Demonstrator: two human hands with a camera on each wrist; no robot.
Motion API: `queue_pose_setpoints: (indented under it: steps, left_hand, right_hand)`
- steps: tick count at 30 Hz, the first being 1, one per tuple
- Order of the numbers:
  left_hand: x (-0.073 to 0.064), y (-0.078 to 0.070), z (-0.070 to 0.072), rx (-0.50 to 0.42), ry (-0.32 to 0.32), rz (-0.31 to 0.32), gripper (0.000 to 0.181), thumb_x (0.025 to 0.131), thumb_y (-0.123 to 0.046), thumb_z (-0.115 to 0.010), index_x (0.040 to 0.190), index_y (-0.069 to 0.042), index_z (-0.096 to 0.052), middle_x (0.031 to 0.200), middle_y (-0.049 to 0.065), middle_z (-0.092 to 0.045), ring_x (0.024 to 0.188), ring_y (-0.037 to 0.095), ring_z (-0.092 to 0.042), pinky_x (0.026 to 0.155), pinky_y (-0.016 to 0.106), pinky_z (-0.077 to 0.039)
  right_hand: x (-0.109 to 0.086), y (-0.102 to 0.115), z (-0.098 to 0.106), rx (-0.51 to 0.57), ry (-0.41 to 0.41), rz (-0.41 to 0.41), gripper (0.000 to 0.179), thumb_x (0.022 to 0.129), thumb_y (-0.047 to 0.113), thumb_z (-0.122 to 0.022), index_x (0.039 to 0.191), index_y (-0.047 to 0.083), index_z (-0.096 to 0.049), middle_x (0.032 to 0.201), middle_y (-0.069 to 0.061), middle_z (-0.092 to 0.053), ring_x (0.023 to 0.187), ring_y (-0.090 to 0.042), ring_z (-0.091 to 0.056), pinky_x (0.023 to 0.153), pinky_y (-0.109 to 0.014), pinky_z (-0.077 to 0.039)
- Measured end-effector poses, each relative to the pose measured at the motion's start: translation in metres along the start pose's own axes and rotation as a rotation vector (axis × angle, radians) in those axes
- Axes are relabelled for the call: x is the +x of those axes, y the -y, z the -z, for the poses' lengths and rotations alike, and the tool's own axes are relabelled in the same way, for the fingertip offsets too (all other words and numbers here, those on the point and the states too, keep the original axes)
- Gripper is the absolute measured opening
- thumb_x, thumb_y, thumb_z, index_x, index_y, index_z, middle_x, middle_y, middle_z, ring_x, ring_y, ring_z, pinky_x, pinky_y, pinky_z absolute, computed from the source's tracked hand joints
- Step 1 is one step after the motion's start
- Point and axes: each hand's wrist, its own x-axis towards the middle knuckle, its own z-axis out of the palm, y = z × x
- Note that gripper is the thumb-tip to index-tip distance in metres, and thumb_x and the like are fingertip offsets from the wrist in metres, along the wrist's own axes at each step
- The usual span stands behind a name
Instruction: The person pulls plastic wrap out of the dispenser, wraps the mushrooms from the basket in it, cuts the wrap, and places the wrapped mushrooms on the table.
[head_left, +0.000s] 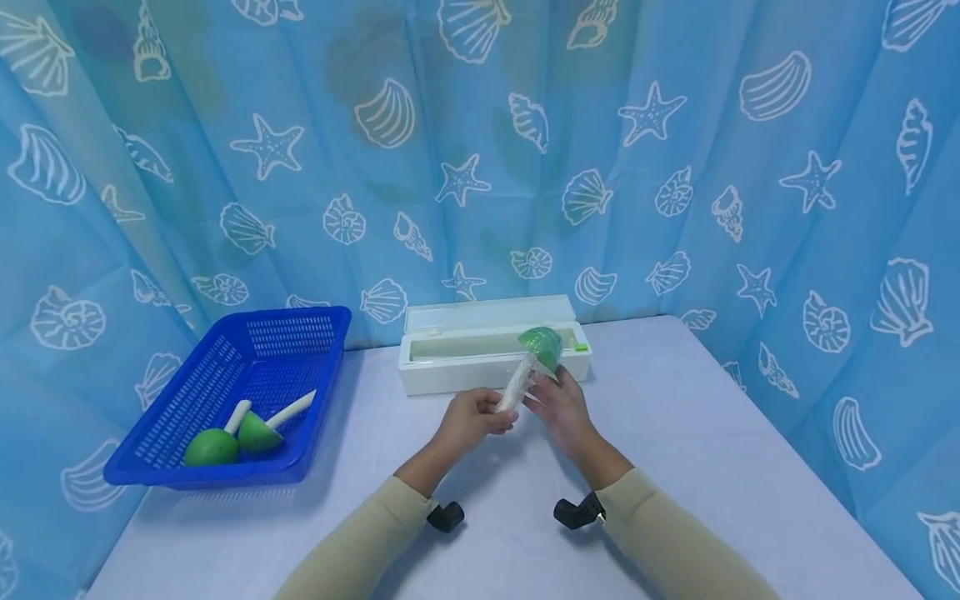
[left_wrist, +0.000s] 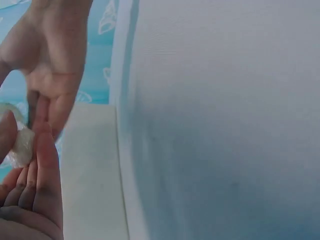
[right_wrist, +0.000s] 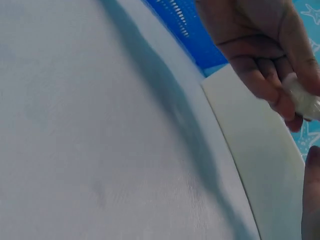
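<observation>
Stem [head_left: 516, 386] film-wrapped, likely light, slippery; best held near end. Left hand [head_left: 467, 423] pinches there; right hand [head_left: 561, 410] by green head [head_left: 546, 345], grip unclear.

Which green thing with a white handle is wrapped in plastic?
The one in the left hand; the other two, in the blue basket, show no wrap.

We count two hands, the left hand [head_left: 471, 421] and right hand [head_left: 561, 408], two sleeves [head_left: 360, 537], two black wrist devices [head_left: 447, 517], one blue basket [head_left: 288, 335], one white box [head_left: 465, 380], one table [head_left: 712, 433], plus three green-headed, white-stemmed pieces [head_left: 212, 448], one wrapped, two in the basket.
</observation>
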Motion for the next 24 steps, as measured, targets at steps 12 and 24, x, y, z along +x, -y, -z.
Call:
queue_pose_setpoints:
  steps: [12, 24]
  left_hand:
    - [-0.011, 0.002, 0.003, 0.232, 0.042, -0.051, 0.036, 0.08, -0.037, -0.08, 0.104, -0.012, -0.07, 0.09, -0.005, -0.068, 0.081, 0.013, -0.064, 0.066, 0.031, -0.053]
    - [0.0, 0.011, 0.067, 0.387, -0.246, -0.081, 0.02, 0.094, -0.032, -0.066, 0.098, -0.013, -0.07, 0.084, -0.005, -0.068, 0.077, 0.012, -0.064, 0.067, 0.032, -0.053]
  right_hand:
    - [0.004, 0.005, 0.005, -0.131, -0.101, -0.047, 0.06, 0.095, 0.026, -0.064, 0.144, 0.008, -0.035, 0.124, -0.015, -0.055, 0.095, -0.019, -0.067, 0.082, -0.036, -0.055]
    - [0.007, 0.049, 0.069, -0.319, -0.204, -0.002, 0.064, 0.094, 0.031, -0.066, 0.144, 0.008, -0.036, 0.11, -0.002, -0.06, 0.092, -0.011, -0.066, 0.076, -0.027, -0.054]
